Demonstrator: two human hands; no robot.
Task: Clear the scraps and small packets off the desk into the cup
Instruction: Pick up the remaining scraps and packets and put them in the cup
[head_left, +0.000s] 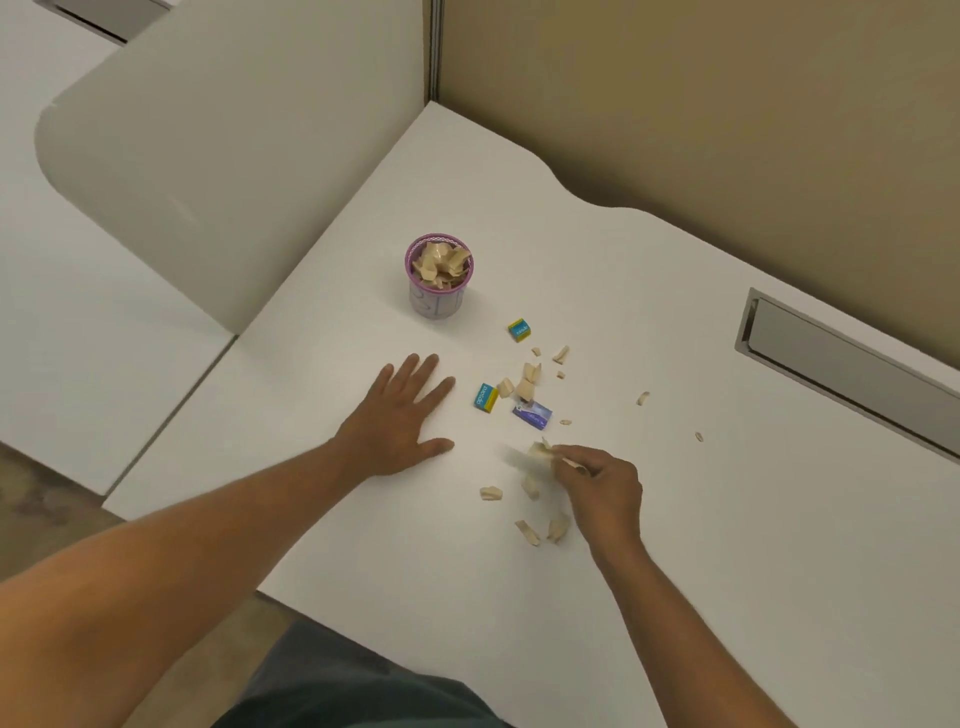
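Note:
A purple-rimmed cup (438, 301) stands on the white desk (675, 545), heaped with beige paper scraps. Two small blue-and-yellow packets (519, 330) (485, 398) and a purple packet (532, 414) lie to its right among several loose beige scraps (529, 381). My left hand (400, 415) rests flat on the desk, fingers spread, just left of the packets. My right hand (602, 480) pinches a beige scrap (537, 453) just above the desk; more scraps (557, 527) lie beside and below it.
A grey partition panel (223, 156) rises at the left and a tan wall (727, 104) at the back. A metal cable slot (852, 369) is set into the desk at the right. Two stray scraps (643, 398) lie toward the slot.

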